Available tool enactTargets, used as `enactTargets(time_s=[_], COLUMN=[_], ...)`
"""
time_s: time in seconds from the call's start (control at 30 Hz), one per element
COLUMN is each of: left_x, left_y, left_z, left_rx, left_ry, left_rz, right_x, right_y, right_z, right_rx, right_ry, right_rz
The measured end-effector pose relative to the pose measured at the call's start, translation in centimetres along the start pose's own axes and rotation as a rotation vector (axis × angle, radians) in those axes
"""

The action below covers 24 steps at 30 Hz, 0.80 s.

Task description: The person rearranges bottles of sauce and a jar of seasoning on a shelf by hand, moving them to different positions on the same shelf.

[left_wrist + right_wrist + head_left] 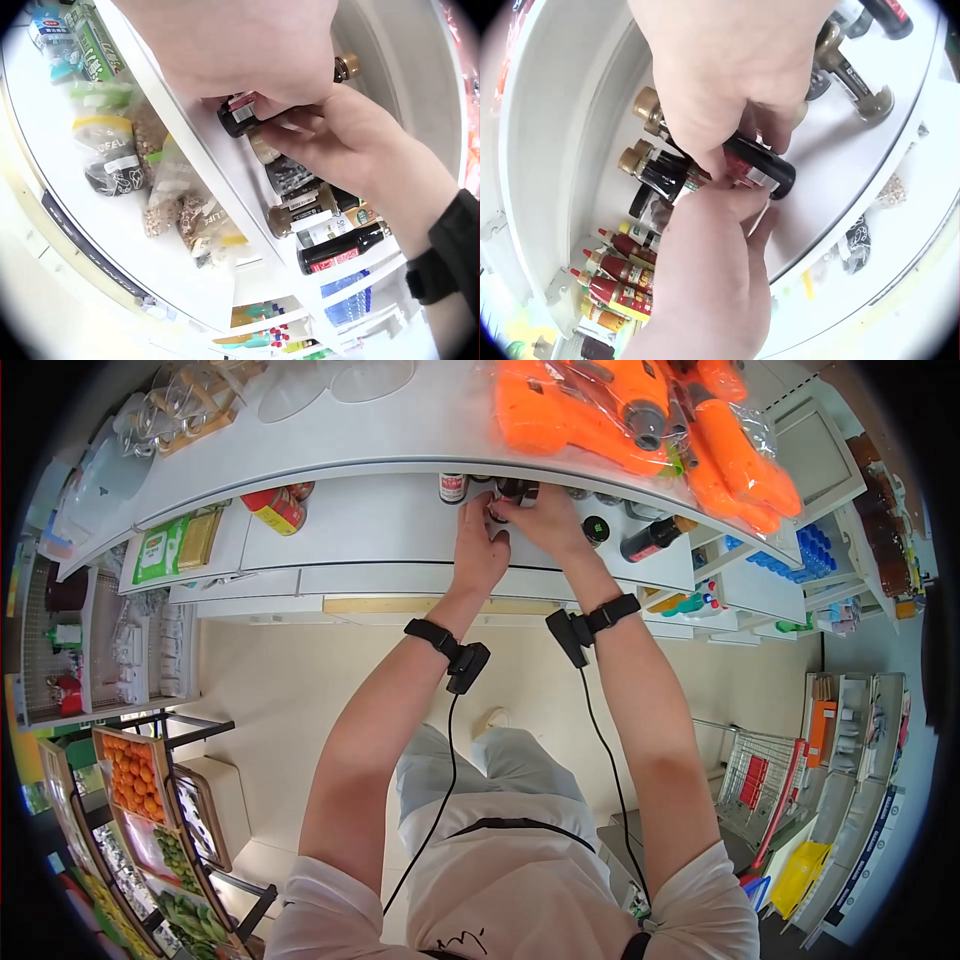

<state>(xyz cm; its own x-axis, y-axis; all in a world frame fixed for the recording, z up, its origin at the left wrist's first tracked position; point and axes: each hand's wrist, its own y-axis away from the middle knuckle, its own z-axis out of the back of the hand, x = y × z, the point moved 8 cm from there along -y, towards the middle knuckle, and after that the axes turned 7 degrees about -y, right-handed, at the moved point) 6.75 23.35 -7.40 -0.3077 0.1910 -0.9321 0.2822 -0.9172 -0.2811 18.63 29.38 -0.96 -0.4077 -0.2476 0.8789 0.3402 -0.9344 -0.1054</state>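
Note:
A dark bottle with a red label (786, 178) lies slanted across the right wrist view, its black end toward the right. My right hand (735, 67) grips it, thumb on one side and fingertips on the other. From below, my left hand (712, 262) touches its labelled side with extended fingers. In the left wrist view the bottle's base (234, 120) shows under my left hand (240, 45), beside my right hand (360, 135). The head view has my left hand (480, 550) and right hand (550, 520) together at the shelf, thumb of the left apart.
A bottle with a white-and-red label (452, 487) stands left of the hands. To their right are a black-capped jar (595, 530) and a dark bottle (650, 540). The upper shelf's edge (400, 463) overhangs. Red-capped sauce bottles (619, 270) stand farther along.

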Motion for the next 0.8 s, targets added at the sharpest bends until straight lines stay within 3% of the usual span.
enactTargets(time_s=[0.13,0.23,0.53,0.63,0.8], left_x=[0.2,0.6,0.4,0.2,1.6], left_y=[-0.1,0.2,0.3,0.1,0.1], left_z=[0.0,0.3,1.2,1.4,1.4], left_rx=[0.040,0.061,0.058,0.043,0.053], left_ry=[0.014,0.016,0.008,0.060,0.077], left_rz=[0.025,0.066,0.047,0.042,0.059], right_x=[-0.8,-2.6,-2.6,-1.8,-2.3], right_y=[0.7,1.1,1.0,0.4,0.8], right_z=[-0.6,-1.0,-1.9,-2.7,-2.3], right_rx=[-0.107,-0.269,-0.233,-0.131,-0.237], right_ry=[0.025,0.025,0.071,-0.002,-0.071], right_rz=[-0.104,-0.005,-0.034,0.011,-0.066])
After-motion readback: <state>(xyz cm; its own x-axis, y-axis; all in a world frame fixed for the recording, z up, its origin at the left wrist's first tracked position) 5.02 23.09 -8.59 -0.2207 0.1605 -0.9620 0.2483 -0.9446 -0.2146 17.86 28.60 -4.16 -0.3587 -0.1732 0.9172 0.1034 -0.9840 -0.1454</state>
